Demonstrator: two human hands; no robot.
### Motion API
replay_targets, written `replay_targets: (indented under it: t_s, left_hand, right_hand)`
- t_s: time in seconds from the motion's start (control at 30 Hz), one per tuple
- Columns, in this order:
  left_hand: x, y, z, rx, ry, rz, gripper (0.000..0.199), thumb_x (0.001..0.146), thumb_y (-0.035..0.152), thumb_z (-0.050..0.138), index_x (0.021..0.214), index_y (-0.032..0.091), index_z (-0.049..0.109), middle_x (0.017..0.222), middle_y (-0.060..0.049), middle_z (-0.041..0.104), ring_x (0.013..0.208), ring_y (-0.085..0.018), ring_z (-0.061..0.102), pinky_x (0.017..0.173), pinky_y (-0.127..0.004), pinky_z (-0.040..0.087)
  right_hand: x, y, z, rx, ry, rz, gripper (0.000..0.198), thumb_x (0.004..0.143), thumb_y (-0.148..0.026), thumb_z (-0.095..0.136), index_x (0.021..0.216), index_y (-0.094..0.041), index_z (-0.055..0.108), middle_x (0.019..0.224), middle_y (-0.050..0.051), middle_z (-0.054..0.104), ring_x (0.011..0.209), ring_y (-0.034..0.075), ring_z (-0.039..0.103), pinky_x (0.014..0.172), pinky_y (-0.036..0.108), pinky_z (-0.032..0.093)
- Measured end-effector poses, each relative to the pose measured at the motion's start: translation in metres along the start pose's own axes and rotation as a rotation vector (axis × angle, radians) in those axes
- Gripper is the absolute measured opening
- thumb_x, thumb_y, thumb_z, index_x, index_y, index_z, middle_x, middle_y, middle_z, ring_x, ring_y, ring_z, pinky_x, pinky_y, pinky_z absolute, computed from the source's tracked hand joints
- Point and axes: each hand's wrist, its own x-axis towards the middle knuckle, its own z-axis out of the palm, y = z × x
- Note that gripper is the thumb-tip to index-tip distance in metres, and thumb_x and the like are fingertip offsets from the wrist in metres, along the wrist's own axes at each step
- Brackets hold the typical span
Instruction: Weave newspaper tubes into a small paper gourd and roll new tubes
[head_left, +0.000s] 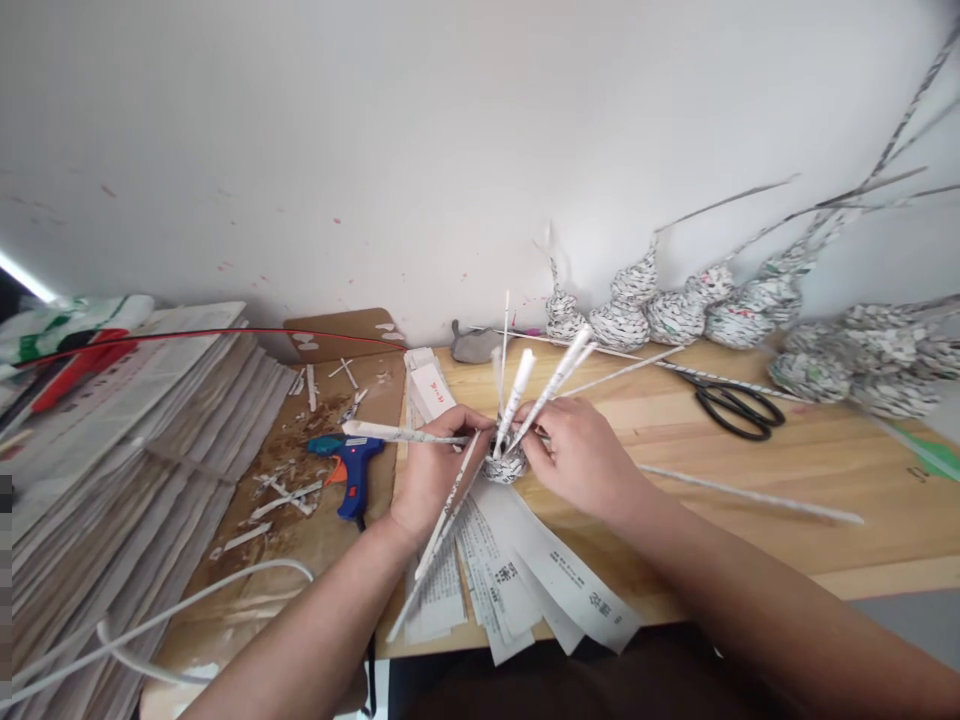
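Between my two hands sits a small woven newspaper base (505,468), with several rolled paper tubes (517,385) sticking up and out of it. My left hand (442,460) is closed at its left side, fingertips pinching near the rim and a tube. From the other side my right hand (574,445) pinches at the foot of the tubes on the right. Its fingertips are partly hidden behind the curled fingers. Printed newspaper strips (525,575) lie fanned out below the woven base.
A blue glue gun (356,475) lies on brown cardboard (300,535) among paper scraps. Stacked newspapers (165,450) stand at left. Black scissors (739,408) rest at right. Several woven gourd shapes (679,315) line the wall. A loose paper tube (757,495) lies on the wooden table (787,545).
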Motion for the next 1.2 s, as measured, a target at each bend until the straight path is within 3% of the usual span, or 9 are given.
replay_targets:
  t_s: [0.1, 0.23, 0.37, 0.57, 0.77, 1.0, 1.2]
  left_hand:
    - [0.0, 0.0, -0.001, -0.013, -0.025, 0.017, 0.011, 0.08, 0.027, 0.066, 0.081, 0.016, 0.069, 0.078, -0.004, 0.072, 0.069, -0.015, 0.063, 0.065, -0.024, 0.048]
    - [0.002, 0.004, -0.002, -0.029, -0.041, -0.026, 0.014, 0.078, 0.029, 0.069, 0.079, 0.015, 0.069, 0.077, -0.005, 0.072, 0.07, -0.016, 0.064, 0.066, -0.026, 0.049]
    - [0.004, 0.008, -0.002, -0.104, -0.044, -0.098, 0.012, 0.076, 0.027, 0.07, 0.076, 0.015, 0.068, 0.075, -0.004, 0.072, 0.068, -0.015, 0.064, 0.065, -0.025, 0.049]
    - [0.005, 0.007, -0.003, -0.101, -0.015, -0.13, 0.014, 0.073, 0.029, 0.073, 0.073, 0.015, 0.068, 0.074, -0.004, 0.071, 0.07, -0.016, 0.064, 0.066, -0.025, 0.048]
    - [0.006, 0.002, 0.001, -0.211, 0.02, -0.175, 0.025, 0.07, 0.036, 0.077, 0.077, 0.014, 0.068, 0.073, -0.004, 0.071, 0.065, -0.016, 0.064, 0.063, -0.026, 0.049]
    - [0.004, 0.01, 0.003, -0.15, 0.05, -0.165, 0.021, 0.07, 0.031, 0.076, 0.077, 0.014, 0.068, 0.071, -0.004, 0.071, 0.063, -0.015, 0.065, 0.06, -0.024, 0.049]
    - [0.002, 0.015, 0.004, -0.098, 0.02, -0.138, 0.017, 0.071, 0.024, 0.073, 0.085, 0.015, 0.07, 0.079, -0.005, 0.074, 0.07, -0.017, 0.067, 0.066, -0.026, 0.052]
  right_hand:
    - [0.003, 0.005, 0.003, 0.168, -0.076, 0.124, 0.02, 0.089, -0.022, 0.052, 0.083, -0.02, 0.071, 0.072, 0.004, 0.07, 0.062, 0.016, 0.058, 0.06, 0.028, 0.036]
    - [0.008, 0.009, 0.003, 0.398, -0.155, 0.238, 0.018, 0.085, -0.02, 0.056, 0.084, -0.022, 0.074, 0.076, 0.001, 0.073, 0.066, 0.016, 0.062, 0.061, 0.026, 0.039]
    - [0.012, 0.011, 0.002, 0.413, -0.19, 0.26, 0.016, 0.084, -0.018, 0.058, 0.083, -0.021, 0.073, 0.077, 0.002, 0.073, 0.065, 0.015, 0.062, 0.061, 0.026, 0.04]
    - [0.011, 0.015, 0.006, 0.331, -0.1, 0.146, 0.019, 0.081, -0.01, 0.056, 0.084, -0.02, 0.072, 0.083, 0.004, 0.072, 0.074, 0.017, 0.064, 0.068, 0.027, 0.044]
    - [0.008, 0.017, 0.011, 0.388, -0.083, 0.045, 0.023, 0.079, -0.006, 0.053, 0.082, -0.021, 0.07, 0.085, 0.003, 0.072, 0.079, 0.017, 0.065, 0.074, 0.028, 0.047]
    - [0.013, 0.013, 0.009, 0.679, -0.099, 0.319, 0.01, 0.081, -0.018, 0.059, 0.087, -0.018, 0.066, 0.074, 0.002, 0.071, 0.064, 0.014, 0.064, 0.061, 0.025, 0.048]
    - [0.01, 0.005, 0.011, 0.659, -0.001, 0.254, 0.006, 0.08, -0.017, 0.059, 0.075, -0.019, 0.062, 0.064, -0.001, 0.065, 0.057, 0.013, 0.058, 0.053, 0.024, 0.045]
